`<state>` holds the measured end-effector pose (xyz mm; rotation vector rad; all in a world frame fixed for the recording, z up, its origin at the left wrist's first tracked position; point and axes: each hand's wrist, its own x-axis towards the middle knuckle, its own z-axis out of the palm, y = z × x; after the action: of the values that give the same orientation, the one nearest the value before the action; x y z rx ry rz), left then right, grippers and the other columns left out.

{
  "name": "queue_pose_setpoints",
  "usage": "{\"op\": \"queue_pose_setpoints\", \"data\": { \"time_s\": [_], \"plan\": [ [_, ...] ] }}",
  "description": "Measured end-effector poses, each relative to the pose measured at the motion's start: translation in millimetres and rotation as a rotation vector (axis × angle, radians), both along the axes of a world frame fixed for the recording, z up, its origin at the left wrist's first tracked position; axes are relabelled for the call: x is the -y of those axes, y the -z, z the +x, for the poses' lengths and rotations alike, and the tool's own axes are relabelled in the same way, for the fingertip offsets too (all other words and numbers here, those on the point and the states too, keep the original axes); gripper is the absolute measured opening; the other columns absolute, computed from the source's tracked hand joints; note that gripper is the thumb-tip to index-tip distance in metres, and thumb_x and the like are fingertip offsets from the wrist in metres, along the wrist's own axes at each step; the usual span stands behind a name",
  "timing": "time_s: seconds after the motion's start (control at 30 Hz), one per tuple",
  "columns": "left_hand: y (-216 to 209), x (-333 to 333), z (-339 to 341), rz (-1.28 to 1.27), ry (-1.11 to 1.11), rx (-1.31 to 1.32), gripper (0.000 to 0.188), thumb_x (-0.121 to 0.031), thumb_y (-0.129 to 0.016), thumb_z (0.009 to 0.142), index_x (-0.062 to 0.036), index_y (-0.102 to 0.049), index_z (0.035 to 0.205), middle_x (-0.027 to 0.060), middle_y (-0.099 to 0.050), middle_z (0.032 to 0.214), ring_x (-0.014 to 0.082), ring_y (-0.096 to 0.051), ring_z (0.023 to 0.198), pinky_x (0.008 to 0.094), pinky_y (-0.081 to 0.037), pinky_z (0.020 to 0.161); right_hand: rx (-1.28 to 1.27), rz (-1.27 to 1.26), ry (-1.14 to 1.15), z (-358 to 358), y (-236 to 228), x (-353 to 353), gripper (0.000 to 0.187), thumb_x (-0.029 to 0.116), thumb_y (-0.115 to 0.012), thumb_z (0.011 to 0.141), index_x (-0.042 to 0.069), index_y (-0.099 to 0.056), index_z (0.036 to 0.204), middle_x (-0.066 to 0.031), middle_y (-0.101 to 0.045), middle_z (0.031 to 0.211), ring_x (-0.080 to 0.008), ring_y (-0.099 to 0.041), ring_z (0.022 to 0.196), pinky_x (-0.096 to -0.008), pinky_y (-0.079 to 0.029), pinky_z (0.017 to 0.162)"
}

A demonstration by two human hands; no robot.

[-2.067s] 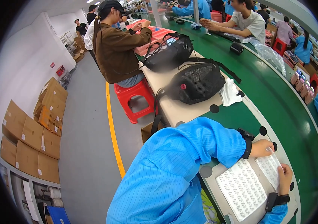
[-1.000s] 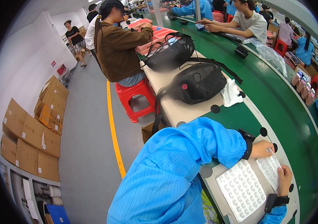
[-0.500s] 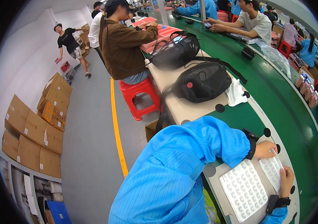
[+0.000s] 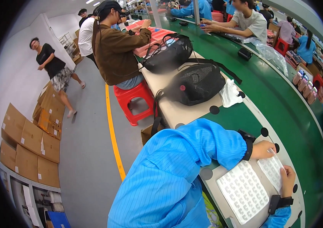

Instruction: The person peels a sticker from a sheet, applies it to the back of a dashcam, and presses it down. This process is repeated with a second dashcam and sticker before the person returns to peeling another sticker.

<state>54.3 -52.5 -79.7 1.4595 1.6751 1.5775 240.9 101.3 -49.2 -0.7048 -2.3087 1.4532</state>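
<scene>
A small white sheet with rows of grey printed marks (image 4: pixel 270 168), which looks like a label sheet, is between my hands over the table. At its far edge my left hand (image 4: pixel 263 149) pinches a corner, fingers closed. My right hand (image 4: pixel 288 179) grips its right edge between thumb and fingers. Just left of it a larger white sheet or stack with similar rows of marks (image 4: pixel 243 193) lies flat on the beige table. Both wrists wear black bands, and my sleeves are blue.
Two black mesh bags (image 4: pixel 201 84) and a white cloth (image 4: pixel 230 93) lie farther up the table. A green conveyor belt (image 4: pixel 262 89) runs along the right. A person in brown sits on a red stool (image 4: pixel 134 102). Cardboard boxes (image 4: pixel 32 138) stack at left, where another person walks.
The view has shifted slightly, so the table things appear farther left. The walking person at left has come closer. Both my hands keep their hold on the small sheet.
</scene>
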Motion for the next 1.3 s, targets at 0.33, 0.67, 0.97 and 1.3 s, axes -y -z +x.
{"op": "queue_pose_setpoints", "data": {
  "time_s": [0.33,0.67,0.97,1.3],
  "plan": [
    [4,6,6,0.019,-0.013,0.036,0.016,-0.013,-0.059,0.076,-0.0004,-0.060,0.085,0.0163,-0.061,0.082,0.0282,-0.060,0.078,0.0344,-0.047,0.069,0.017,0.004,-0.018,4,3,6,0.014,0.009,-0.060,0.078,-0.002,-0.059,0.087,-0.0013,-0.057,0.076,-0.0076,-0.049,0.069,-0.0211,-0.039,0.063],
    [-4,5,-2,-0.051,0.044,0.043,0.017,-0.014,-0.058,0.081,-0.0007,-0.059,0.091,0.0127,-0.063,0.085,0.0209,-0.060,0.081,0.0299,-0.046,0.074,0.035,0.057,0.025,-3,-7,7,0.013,0.007,-0.061,0.076,-0.003,-0.060,0.084,-0.0024,-0.058,0.074,-0.0083,-0.050,0.068,-0.0221,-0.041,0.063],
    [-11,5,-1,-0.126,0.124,0.123,0.019,-0.012,-0.055,0.085,0.0002,-0.056,0.101,0.0100,-0.060,0.094,0.0141,-0.057,0.085,0.0261,-0.045,0.074,0.037,0.000,0.007,-1,-16,7,0.014,0.009,-0.063,0.077,-0.003,-0.060,0.085,-0.0038,-0.060,0.074,-0.0088,-0.054,0.070,-0.0225,-0.043,0.064],
    [-14,8,0,-0.177,0.175,0.177,0.024,-0.010,-0.052,0.087,0.0002,-0.052,0.109,0.0078,-0.058,0.099,0.0104,-0.055,0.087,0.0233,-0.045,0.074,0.034,-0.022,0.015,4,-10,5,0.016,0.011,-0.064,0.077,-0.002,-0.061,0.086,-0.0046,-0.061,0.077,-0.0097,-0.055,0.071,-0.0227,-0.044,0.066]
  ]
}}
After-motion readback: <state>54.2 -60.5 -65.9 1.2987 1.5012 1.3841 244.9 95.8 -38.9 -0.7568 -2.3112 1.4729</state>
